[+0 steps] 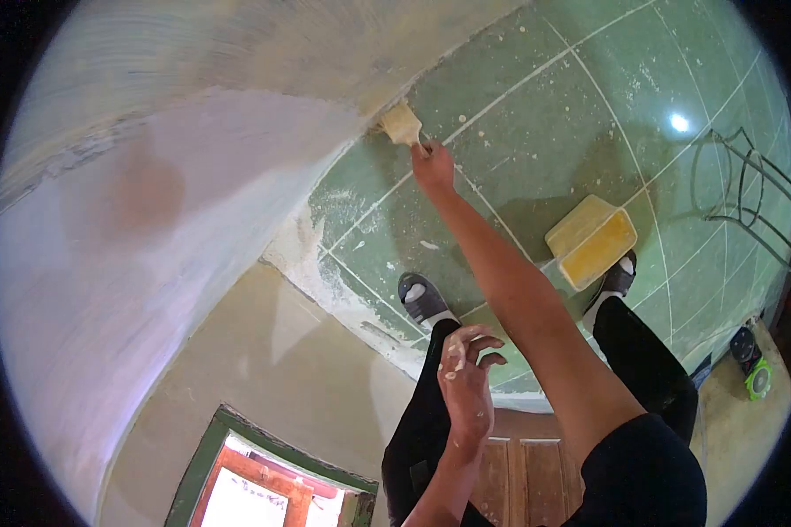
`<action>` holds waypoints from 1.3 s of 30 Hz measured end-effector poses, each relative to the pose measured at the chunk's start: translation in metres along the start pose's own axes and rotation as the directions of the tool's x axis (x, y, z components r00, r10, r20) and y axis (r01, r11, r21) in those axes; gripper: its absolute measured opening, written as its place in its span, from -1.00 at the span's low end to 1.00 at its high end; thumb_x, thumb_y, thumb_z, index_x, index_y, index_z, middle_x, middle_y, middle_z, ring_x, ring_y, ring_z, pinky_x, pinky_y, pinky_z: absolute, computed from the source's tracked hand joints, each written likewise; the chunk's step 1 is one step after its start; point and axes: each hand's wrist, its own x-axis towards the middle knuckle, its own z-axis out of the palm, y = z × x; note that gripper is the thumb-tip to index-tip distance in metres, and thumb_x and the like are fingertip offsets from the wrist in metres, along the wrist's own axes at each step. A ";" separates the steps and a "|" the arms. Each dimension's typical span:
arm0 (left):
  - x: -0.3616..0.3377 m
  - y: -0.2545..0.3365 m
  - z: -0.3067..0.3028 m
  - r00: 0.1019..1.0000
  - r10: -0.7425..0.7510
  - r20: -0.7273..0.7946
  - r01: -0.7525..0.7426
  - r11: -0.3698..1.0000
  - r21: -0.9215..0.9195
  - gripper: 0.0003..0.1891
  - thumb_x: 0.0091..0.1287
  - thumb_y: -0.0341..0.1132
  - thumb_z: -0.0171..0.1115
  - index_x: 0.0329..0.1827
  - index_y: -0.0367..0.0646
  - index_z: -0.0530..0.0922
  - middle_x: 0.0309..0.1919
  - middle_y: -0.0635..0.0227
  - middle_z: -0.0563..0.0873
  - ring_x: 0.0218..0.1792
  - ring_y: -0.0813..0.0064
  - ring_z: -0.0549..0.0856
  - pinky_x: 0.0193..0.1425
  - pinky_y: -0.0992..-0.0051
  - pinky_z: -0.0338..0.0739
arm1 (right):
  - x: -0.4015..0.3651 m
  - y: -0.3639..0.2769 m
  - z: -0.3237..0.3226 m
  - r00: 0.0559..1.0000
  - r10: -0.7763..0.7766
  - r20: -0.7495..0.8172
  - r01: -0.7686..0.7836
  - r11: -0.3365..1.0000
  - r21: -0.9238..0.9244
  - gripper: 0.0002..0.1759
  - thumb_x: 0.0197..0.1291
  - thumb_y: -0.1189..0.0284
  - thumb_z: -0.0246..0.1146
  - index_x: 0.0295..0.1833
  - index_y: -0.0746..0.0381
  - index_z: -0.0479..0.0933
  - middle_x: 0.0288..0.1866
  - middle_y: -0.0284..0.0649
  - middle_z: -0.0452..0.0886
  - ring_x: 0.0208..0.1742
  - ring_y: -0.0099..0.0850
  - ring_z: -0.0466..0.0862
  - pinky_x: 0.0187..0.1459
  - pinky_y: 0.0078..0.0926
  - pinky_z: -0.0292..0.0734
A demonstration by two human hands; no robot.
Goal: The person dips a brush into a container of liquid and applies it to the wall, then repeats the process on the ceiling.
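Observation:
My right hand [432, 164] is closed around the handle of a wide paintbrush [401, 124]. The brush's pale head is at the foot of the wall [281, 132], where it meets the green tiled floor [518, 123]. My left hand [468, 373] hovers above my left leg, fingers loosely bent and apart, with white smears on them and nothing visible in them. Between my reaching arm and my right foot stands a rectangular plastic tub [589, 239] with yellowish liquid in it.
A metal-framed stand [751, 189] is on the floor at the right. A black and green round object [756, 376] lies at the lower right. White splatters mark the tiles. My slippered feet are on the floor. A green-framed opening [213, 443] is at the lower left.

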 end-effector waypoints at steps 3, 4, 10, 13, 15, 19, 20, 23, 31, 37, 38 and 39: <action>-0.001 0.001 -0.007 0.999 0.012 -0.041 -0.017 0.990 -0.143 -0.54 0.55 0.04 -0.09 0.03 -0.23 0.52 -0.08 0.22 0.65 -0.11 0.32 0.64 -0.07 0.33 0.54 | 0.007 -0.018 -0.006 1.000 0.010 -0.026 -0.010 1.000 -0.020 -0.60 0.18 0.17 0.27 -0.30 0.37 0.57 -0.38 0.11 0.65 -0.23 0.14 0.66 -0.17 -0.04 0.55; 0.000 0.004 -0.008 0.998 0.013 -0.067 -0.026 0.982 -0.186 -0.53 0.53 0.05 -0.08 0.04 -0.23 0.52 -0.08 0.22 0.65 -0.12 0.31 0.64 -0.07 0.32 0.54 | 0.013 -0.024 -0.004 1.000 0.005 -0.029 -0.006 1.000 -0.019 -0.60 0.18 0.17 0.27 -0.30 0.37 0.57 -0.38 0.11 0.65 -0.23 0.14 0.66 -0.17 -0.04 0.55; -0.004 0.004 -0.013 0.995 0.056 -0.088 -0.077 0.963 -0.258 -0.48 0.49 0.12 -0.10 0.05 -0.21 0.52 -0.08 0.23 0.65 -0.12 0.31 0.64 -0.05 0.29 0.53 | -0.004 -0.059 -0.018 0.977 -0.212 -0.021 0.213 0.976 0.040 -0.61 0.22 0.20 0.26 -0.31 0.38 0.56 -0.42 0.09 0.64 -0.30 0.13 0.65 -0.27 -0.07 0.52; -0.003 0.003 -0.014 0.993 0.055 -0.100 -0.081 0.957 -0.280 -0.48 0.50 0.11 -0.12 0.07 -0.20 0.52 -0.07 0.25 0.64 -0.11 0.32 0.64 -0.04 0.29 0.52 | -0.039 -0.067 -0.043 0.960 -0.282 0.009 0.277 0.949 0.151 -0.62 0.22 0.21 0.26 -0.30 0.39 0.56 -0.44 0.08 0.63 -0.33 0.09 0.66 -0.29 -0.07 0.50; -0.004 0.005 -0.015 0.990 0.050 -0.134 -0.081 0.969 -0.234 -0.48 0.50 0.11 -0.12 0.09 -0.20 0.52 -0.05 0.25 0.64 -0.11 0.32 0.63 -0.03 0.28 0.52 | -0.055 -0.067 -0.050 0.982 -0.168 0.082 0.140 0.951 0.275 -0.60 0.20 0.19 0.28 -0.28 0.40 0.56 -0.43 0.08 0.63 -0.32 0.05 0.67 -0.26 -0.07 0.52; -0.006 0.001 -0.017 0.991 0.080 -0.110 -0.106 0.960 -0.258 -0.48 0.50 0.11 -0.12 0.08 -0.20 0.52 -0.05 0.25 0.64 -0.12 0.33 0.63 -0.04 0.29 0.52 | -0.025 -0.044 -0.012 0.995 -0.098 0.002 0.097 0.992 0.081 -0.67 0.20 0.27 0.29 -0.23 0.38 0.54 -0.33 0.16 0.65 -0.23 0.15 0.66 -0.18 -0.01 0.55; -0.006 0.001 -0.015 0.990 0.095 -0.103 -0.119 0.958 -0.262 -0.48 0.50 0.11 -0.12 0.08 -0.20 0.52 -0.06 0.25 0.64 -0.12 0.33 0.63 -0.04 0.29 0.52 | -0.013 -0.052 -0.008 0.995 -0.095 0.010 0.094 0.994 0.051 -0.65 0.21 0.25 0.27 -0.23 0.40 0.55 -0.33 0.17 0.65 -0.21 0.15 0.67 -0.17 -0.01 0.55; -0.006 -0.003 -0.016 0.989 0.110 -0.102 -0.134 0.956 -0.261 -0.48 0.50 0.12 -0.12 0.08 -0.20 0.51 -0.07 0.26 0.64 -0.12 0.34 0.63 -0.05 0.31 0.52 | 0.001 -0.066 -0.010 0.993 -0.115 0.023 0.115 0.993 0.016 -0.61 0.21 0.22 0.25 -0.24 0.42 0.57 -0.33 0.19 0.66 -0.18 0.17 0.67 -0.16 0.00 0.55; -0.019 -0.024 -0.043 0.985 0.110 -0.132 -0.137 0.966 -0.219 -0.49 0.50 0.12 -0.09 0.10 -0.17 0.52 -0.06 0.27 0.65 -0.14 0.37 0.63 -0.09 0.38 0.52 | -0.074 -0.165 -0.109 0.952 -0.304 0.044 0.283 0.924 0.258 -0.67 0.23 0.30 0.24 -0.30 0.42 0.56 -0.45 0.08 0.62 -0.43 -0.10 0.63 -0.31 -0.21 0.48; -0.061 -0.061 -0.073 0.972 0.116 -0.203 -0.145 0.980 -0.133 -0.51 0.48 0.13 -0.01 0.09 -0.12 0.54 -0.12 0.34 0.66 -0.16 0.41 0.64 -0.11 0.40 0.52 | -0.139 -0.281 -0.204 0.930 -0.356 0.089 0.295 0.871 0.394 -0.68 0.32 0.35 0.21 -0.33 0.43 0.51 -0.59 -0.22 0.49 -0.54 -0.54 0.42 -0.47 -0.43 0.35; -0.070 -0.066 -0.079 0.971 0.108 -0.213 -0.133 0.985 -0.108 -0.51 0.48 0.13 -0.01 0.09 -0.12 0.53 -0.12 0.35 0.65 -0.17 0.43 0.64 -0.10 0.41 0.52 | -0.152 -0.301 -0.218 0.928 -0.354 0.119 0.273 0.861 0.429 -0.71 0.32 0.36 0.21 -0.30 0.42 0.49 -0.54 -0.11 0.51 -0.50 -0.38 0.47 -0.40 -0.34 0.38; -0.078 -0.070 -0.082 0.970 0.100 -0.223 -0.121 0.989 -0.082 -0.51 0.48 0.13 -0.01 0.09 -0.12 0.53 -0.12 0.36 0.65 -0.17 0.44 0.64 -0.10 0.42 0.52 | -0.163 -0.320 -0.233 0.924 -0.352 0.150 0.249 0.851 0.462 -0.74 0.32 0.38 0.20 -0.28 0.40 0.46 -0.48 0.00 0.54 -0.45 -0.22 0.52 -0.32 -0.26 0.42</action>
